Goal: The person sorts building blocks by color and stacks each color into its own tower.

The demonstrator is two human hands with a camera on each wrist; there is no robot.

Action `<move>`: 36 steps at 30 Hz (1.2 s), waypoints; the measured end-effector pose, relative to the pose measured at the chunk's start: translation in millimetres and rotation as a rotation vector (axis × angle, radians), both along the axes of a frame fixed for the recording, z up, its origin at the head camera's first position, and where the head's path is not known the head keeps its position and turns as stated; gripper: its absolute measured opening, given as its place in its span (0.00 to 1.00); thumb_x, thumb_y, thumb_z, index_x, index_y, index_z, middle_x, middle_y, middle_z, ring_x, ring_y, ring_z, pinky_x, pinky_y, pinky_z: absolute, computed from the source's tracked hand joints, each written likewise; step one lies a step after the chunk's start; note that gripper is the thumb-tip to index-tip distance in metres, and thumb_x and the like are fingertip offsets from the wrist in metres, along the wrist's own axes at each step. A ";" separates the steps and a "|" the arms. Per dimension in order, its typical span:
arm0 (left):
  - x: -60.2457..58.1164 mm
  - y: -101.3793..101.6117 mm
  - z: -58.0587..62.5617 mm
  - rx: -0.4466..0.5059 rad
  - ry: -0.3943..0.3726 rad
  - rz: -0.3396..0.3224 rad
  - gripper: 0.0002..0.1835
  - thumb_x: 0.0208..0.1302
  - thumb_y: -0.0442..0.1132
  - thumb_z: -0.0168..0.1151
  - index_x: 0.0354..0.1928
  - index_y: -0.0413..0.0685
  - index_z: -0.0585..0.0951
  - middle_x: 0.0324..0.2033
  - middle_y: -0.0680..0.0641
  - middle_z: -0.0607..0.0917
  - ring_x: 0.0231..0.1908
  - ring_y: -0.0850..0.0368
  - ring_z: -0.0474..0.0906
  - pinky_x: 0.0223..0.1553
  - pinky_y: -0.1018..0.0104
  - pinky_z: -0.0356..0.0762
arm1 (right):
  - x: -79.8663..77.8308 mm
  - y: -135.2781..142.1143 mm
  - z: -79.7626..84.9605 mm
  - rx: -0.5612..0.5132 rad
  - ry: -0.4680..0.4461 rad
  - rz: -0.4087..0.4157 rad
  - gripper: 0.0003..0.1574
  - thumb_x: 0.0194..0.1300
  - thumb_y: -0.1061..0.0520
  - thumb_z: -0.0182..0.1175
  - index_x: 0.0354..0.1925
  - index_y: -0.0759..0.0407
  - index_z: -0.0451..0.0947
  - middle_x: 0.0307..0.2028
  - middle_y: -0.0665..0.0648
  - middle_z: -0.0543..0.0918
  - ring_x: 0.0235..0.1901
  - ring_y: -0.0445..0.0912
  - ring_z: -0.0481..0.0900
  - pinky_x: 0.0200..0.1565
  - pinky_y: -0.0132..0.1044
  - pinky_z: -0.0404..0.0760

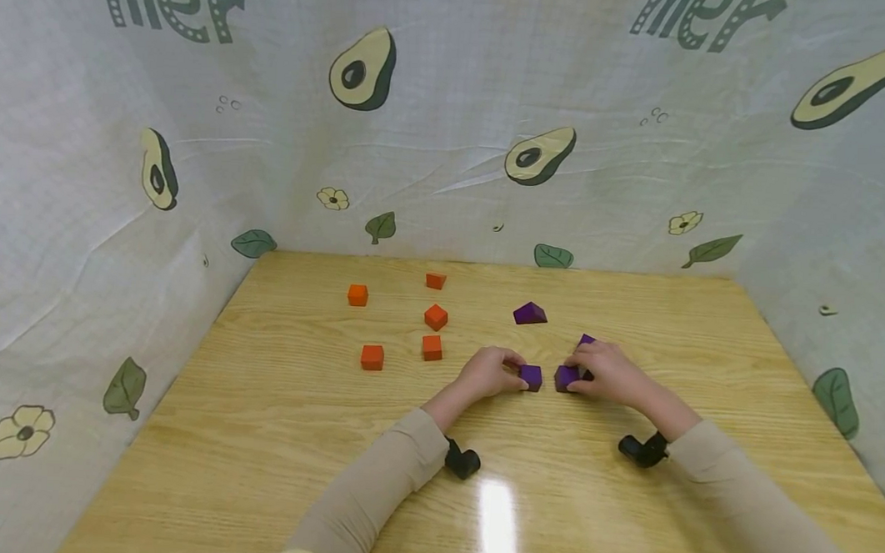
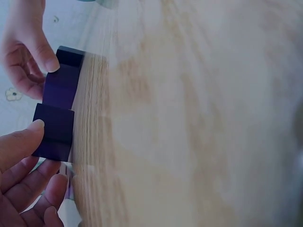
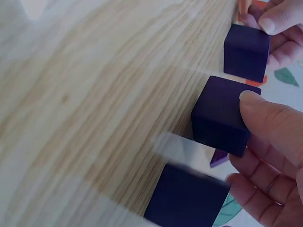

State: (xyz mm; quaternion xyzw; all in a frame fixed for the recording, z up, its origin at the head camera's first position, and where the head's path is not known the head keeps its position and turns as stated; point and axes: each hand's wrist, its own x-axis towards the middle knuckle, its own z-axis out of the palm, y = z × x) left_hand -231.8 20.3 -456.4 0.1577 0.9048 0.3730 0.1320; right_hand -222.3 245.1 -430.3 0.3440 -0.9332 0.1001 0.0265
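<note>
My left hand [image 1: 488, 373] pinches a purple cube [image 1: 531, 379] between thumb and fingers, low over the table. Just to its right, my right hand [image 1: 608, 375] grips a second purple cube [image 1: 565, 380]. A narrow gap separates the two cubes in the head view. Another purple block [image 3: 187, 196] stands beside the right hand's cube in the right wrist view. Behind the right fingers, part of a purple block [image 1: 586, 340] shows, the rest hidden by the hand. Farther back lies a purple wedge-like block [image 1: 531, 314] with sloping sides.
Several orange-red blocks lie spread to the left, among them a cube [image 1: 372, 357], another cube [image 1: 432, 348], a many-sided block [image 1: 436, 317] and an orange cube [image 1: 358, 295]. The wooden table [image 1: 269, 434] meets a printed cloth [image 1: 447, 185] at the back and sides.
</note>
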 end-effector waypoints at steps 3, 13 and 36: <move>-0.3 -0.2 -0.3 0.002 -0.002 0.001 0.19 0.50 0.44 0.70 0.46 0.51 0.82 0.40 0.54 0.84 0.44 0.61 0.77 0.47 0.70 0.71 | -0.8 -4.3 0.5 0.000 -0.002 0.009 0.17 0.49 0.54 0.69 0.37 0.63 0.81 0.31 0.54 0.80 0.33 0.50 0.76 0.38 0.47 0.73; -1.2 -0.5 -0.8 0.009 -0.022 0.004 0.19 0.51 0.44 0.70 0.46 0.51 0.82 0.40 0.54 0.84 0.44 0.60 0.76 0.48 0.69 0.71 | -3.0 -13.7 -0.9 0.006 0.002 0.028 0.17 0.49 0.53 0.69 0.37 0.61 0.81 0.33 0.55 0.81 0.37 0.51 0.77 0.42 0.50 0.72; -3.2 -1.9 -1.2 0.053 -0.049 -0.006 0.20 0.50 0.43 0.70 0.46 0.48 0.82 0.40 0.52 0.84 0.43 0.60 0.76 0.45 0.70 0.71 | -4.5 -21.7 -4.9 -0.051 -0.020 0.058 0.16 0.49 0.54 0.69 0.36 0.62 0.81 0.32 0.55 0.80 0.35 0.50 0.78 0.39 0.48 0.74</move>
